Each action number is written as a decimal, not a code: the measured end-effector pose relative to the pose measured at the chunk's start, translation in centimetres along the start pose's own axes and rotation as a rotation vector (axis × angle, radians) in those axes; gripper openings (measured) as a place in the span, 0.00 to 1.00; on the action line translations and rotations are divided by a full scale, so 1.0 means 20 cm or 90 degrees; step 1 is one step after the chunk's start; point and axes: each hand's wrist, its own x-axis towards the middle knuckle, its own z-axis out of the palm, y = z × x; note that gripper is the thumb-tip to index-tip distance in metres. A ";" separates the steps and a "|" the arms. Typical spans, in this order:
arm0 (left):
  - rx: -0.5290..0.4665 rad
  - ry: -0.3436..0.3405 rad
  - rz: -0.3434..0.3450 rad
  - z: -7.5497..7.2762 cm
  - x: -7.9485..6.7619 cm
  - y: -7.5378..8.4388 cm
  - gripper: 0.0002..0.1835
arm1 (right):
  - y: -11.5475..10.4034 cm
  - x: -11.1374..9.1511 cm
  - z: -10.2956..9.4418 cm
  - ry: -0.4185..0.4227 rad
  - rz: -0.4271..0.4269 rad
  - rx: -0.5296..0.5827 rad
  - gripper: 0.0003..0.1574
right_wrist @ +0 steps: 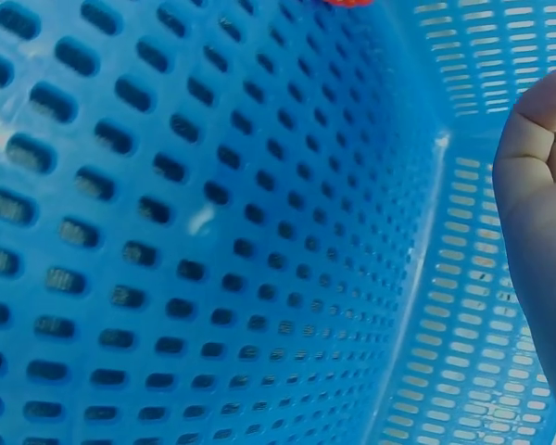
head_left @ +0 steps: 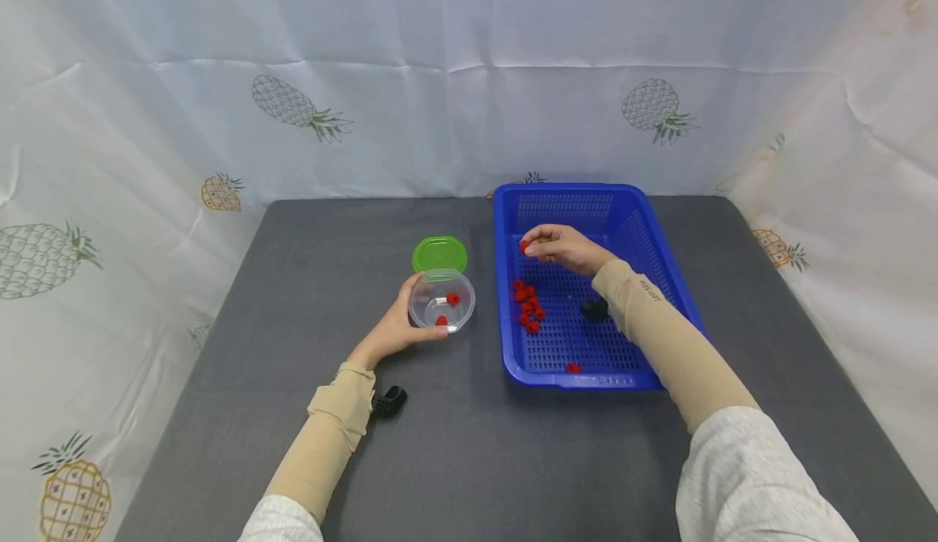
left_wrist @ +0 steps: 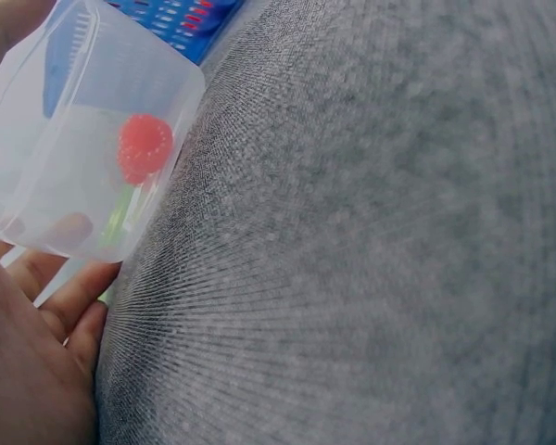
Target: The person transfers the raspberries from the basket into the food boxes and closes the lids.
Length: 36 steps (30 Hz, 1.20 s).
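Note:
My left hand point(head_left: 396, 329) grips a small clear plastic tub point(head_left: 431, 311), thumb at its near side and fingers round its left side. Two red raspberries lie inside; one raspberry point(left_wrist: 145, 146) shows through the wall in the left wrist view. Over the left part of a blue basket point(head_left: 646, 241), my right hand point(head_left: 566, 249) pinches a raspberry point(head_left: 523, 246) between thumb and fingertips. Below it, several raspberries point(head_left: 528, 308) cluster on the basket floor, and another raspberry point(head_left: 574, 369) sits by the near wall. In the right wrist view the pinching fingertips are out of frame.
A green round lid point(head_left: 440, 249) lies on the grey table point(head_left: 337, 265) just behind the tub. The basket's raised, slotted walls surround the right hand's area. Black wrist devices show at both wrists. A pineapple-print curtain point(head_left: 469, 135) hangs behind and at the sides.

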 end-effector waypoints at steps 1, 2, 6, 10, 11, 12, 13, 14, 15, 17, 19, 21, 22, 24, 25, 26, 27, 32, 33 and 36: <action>0.000 0.001 0.000 0.00 0.00 0.00 0.57 | -0.01 -0.01 0.01 0.001 -0.007 0.005 0.08; 0.002 0.001 -0.002 0.00 0.00 0.00 0.57 | -0.02 -0.01 0.01 0.003 -0.012 0.011 0.08; 0.003 0.000 -0.004 0.00 0.00 0.01 0.57 | -0.04 -0.01 0.01 0.012 -0.027 0.028 0.09; 0.001 -0.001 -0.005 0.00 0.01 0.00 0.57 | -0.03 0.02 0.00 0.019 -0.038 0.059 0.12; 0.002 -0.002 -0.006 0.00 0.01 0.00 0.57 | -0.02 0.02 0.00 0.020 -0.041 0.066 0.12; 0.000 -0.002 -0.009 0.00 0.01 0.00 0.57 | -0.02 0.03 0.00 0.020 -0.046 0.073 0.13; 0.001 -0.004 -0.010 0.00 0.01 0.01 0.57 | -0.02 0.03 0.00 0.022 -0.050 0.076 0.13; 0.001 -0.006 -0.010 0.00 0.01 0.02 0.56 | -0.02 0.03 -0.01 0.022 -0.056 0.077 0.13; 0.001 -0.009 -0.011 0.00 0.00 0.02 0.56 | -0.02 0.04 -0.01 0.020 -0.065 0.077 0.14; 0.002 -0.014 -0.012 -0.01 -0.01 0.07 0.56 | -0.03 0.04 -0.01 0.021 -0.082 0.072 0.14; 0.001 -0.017 -0.012 -0.01 -0.03 0.11 0.55 | -0.03 0.04 0.00 0.027 -0.096 0.071 0.14; 0.003 -0.018 -0.008 -0.01 -0.04 0.15 0.55 | -0.04 0.04 0.00 0.031 -0.104 0.073 0.13; 0.003 -0.019 -0.006 -0.02 -0.05 0.17 0.55 | -0.04 0.04 0.00 0.036 -0.105 0.075 0.12; 0.005 -0.019 -0.007 -0.02 -0.05 0.18 0.55 | -0.05 0.04 0.01 0.039 -0.105 0.082 0.11; 0.006 -0.019 -0.008 -0.02 -0.06 0.19 0.55 | -0.06 0.04 0.01 0.041 -0.103 0.083 0.11; 0.006 -0.019 -0.009 -0.02 -0.06 0.19 0.55 | -0.06 0.04 0.01 0.043 -0.103 0.086 0.10; 0.004 -0.020 -0.012 -0.02 -0.06 0.19 0.55 | -0.06 0.04 0.01 0.046 -0.102 0.088 0.10; -0.002 -0.023 -0.015 -0.02 -0.06 0.18 0.55 | -0.07 0.05 0.03 0.060 -0.112 0.100 0.09; -0.003 -0.023 -0.015 -0.02 -0.06 0.18 0.55 | -0.07 0.05 0.04 0.061 -0.115 0.102 0.09; 0.000 -0.024 -0.017 -0.02 -0.06 0.18 0.55 | -0.08 0.06 0.05 0.058 -0.122 0.107 0.10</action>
